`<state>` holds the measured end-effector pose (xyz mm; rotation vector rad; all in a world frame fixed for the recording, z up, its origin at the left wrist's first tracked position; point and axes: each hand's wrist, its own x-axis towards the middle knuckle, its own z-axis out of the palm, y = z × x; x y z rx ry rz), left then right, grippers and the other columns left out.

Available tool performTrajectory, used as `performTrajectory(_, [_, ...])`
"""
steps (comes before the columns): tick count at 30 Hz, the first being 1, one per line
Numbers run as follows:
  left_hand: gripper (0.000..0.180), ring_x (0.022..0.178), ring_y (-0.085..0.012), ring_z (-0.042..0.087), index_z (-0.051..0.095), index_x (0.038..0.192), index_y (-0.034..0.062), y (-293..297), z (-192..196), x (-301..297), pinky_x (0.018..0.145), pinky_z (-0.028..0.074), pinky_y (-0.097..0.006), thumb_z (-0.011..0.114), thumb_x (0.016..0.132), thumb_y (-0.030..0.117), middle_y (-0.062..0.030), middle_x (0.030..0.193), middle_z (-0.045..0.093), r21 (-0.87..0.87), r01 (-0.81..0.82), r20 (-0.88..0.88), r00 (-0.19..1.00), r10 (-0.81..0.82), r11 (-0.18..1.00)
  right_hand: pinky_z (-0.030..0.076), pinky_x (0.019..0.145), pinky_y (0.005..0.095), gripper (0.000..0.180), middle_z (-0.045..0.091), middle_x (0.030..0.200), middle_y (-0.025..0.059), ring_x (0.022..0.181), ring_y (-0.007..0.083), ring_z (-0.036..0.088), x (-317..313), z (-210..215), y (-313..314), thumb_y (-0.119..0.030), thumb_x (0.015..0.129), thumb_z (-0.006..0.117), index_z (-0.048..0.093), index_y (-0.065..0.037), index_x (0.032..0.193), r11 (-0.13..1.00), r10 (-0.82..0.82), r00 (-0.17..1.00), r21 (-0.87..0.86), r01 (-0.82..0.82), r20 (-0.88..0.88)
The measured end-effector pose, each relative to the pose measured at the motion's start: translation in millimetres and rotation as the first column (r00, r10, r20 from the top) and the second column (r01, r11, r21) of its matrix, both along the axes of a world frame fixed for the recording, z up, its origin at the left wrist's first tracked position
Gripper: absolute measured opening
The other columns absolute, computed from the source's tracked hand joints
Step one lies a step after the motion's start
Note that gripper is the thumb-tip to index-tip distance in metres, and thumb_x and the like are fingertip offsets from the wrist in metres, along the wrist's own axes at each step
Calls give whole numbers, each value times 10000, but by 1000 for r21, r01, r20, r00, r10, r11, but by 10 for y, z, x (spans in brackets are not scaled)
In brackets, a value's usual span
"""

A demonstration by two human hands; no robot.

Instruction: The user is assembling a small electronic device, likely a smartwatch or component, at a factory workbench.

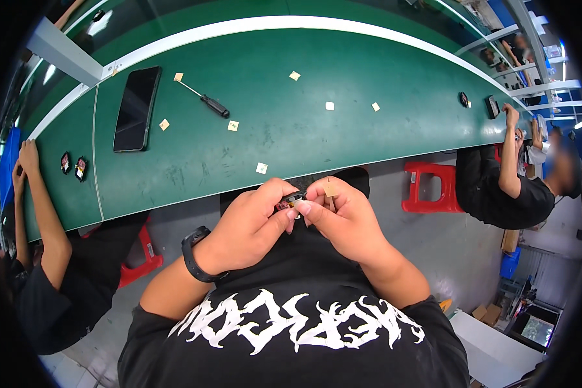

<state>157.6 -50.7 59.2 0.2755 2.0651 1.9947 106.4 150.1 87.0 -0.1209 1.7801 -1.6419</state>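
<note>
Both your hands pinch one small dark round part: left hand wraps it, right hand grips its edge plus a tan square tab. Beyond lies the smooth green bench.

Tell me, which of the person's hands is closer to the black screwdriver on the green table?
Left. The left hand sits below the screwdriver, slightly to its right. The right hand is farther right, beside the left one; both pinch a small dark part.
</note>
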Motion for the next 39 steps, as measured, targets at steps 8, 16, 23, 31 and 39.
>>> performTrajectory(8, [430, 798, -128, 610, 464, 1378, -25, 87, 157, 52, 758, 512, -287, 545, 957, 18, -78, 1000, 653, 421, -107, 95, 993, 73, 901, 421, 596, 196, 126, 670, 881, 50, 747, 51, 588, 30, 105, -35, -100, 998, 650, 569, -23, 1057, 946, -168, 985, -274, 175, 48])
performTrajectory(16, [574, 767, -167, 611, 444, 1450, -18, -42, 187, -66, 711, 507, -295, 561, 890, 18, -111, 1049, 662, 89, -3, -212, 977, 22, 996, 475, 632, 216, 144, 680, 930, 78, 805, 67, 637, -25, 196, 37, -66, 999, 640, 544, -17, 1095, 910, -162, 987, -389, 145, -9])
performTrajectory(23, [436, 785, -222, 658, 578, 1303, -21, -15, 307, -327, 709, 524, -315, 638, 871, -2, -142, 1036, 690, -111, -166, -358, 926, 116, 980, 448, 638, 206, 118, 647, 851, 5, 729, 25, 540, -231, 143, 28, -50, 967, 679, 587, -24, 1036, 959, -101, 984, -276, 58, -145])
performTrajectory(31, [272, 827, -142, 671, 611, 1239, -31, -446, 212, -210, 731, 537, -270, 611, 971, 16, -94, 1007, 688, -14, -577, 71, 814, 576, 817, 422, 645, 206, 188, 608, 866, -9, 716, 35, 520, -1466, -59, 804, -150, 940, 713, 676, -11, 1062, 880, -199, 763, 230, 415, -615])
performTrajectory(39, [127, 964, -211, 611, 663, 985, -38, -1917, -181, 457, 809, 527, -299, 698, 932, 72, -112, 1072, 587, -341, -926, -579, 73, 812, -160, 458, 1010, 516, 861, 595, 1298, 313, 1214, 491, 550, -3360, -710, 3332, -661, 851, 671, 503, -58, 1443, -48, 148, 483, 482, 875, -863])
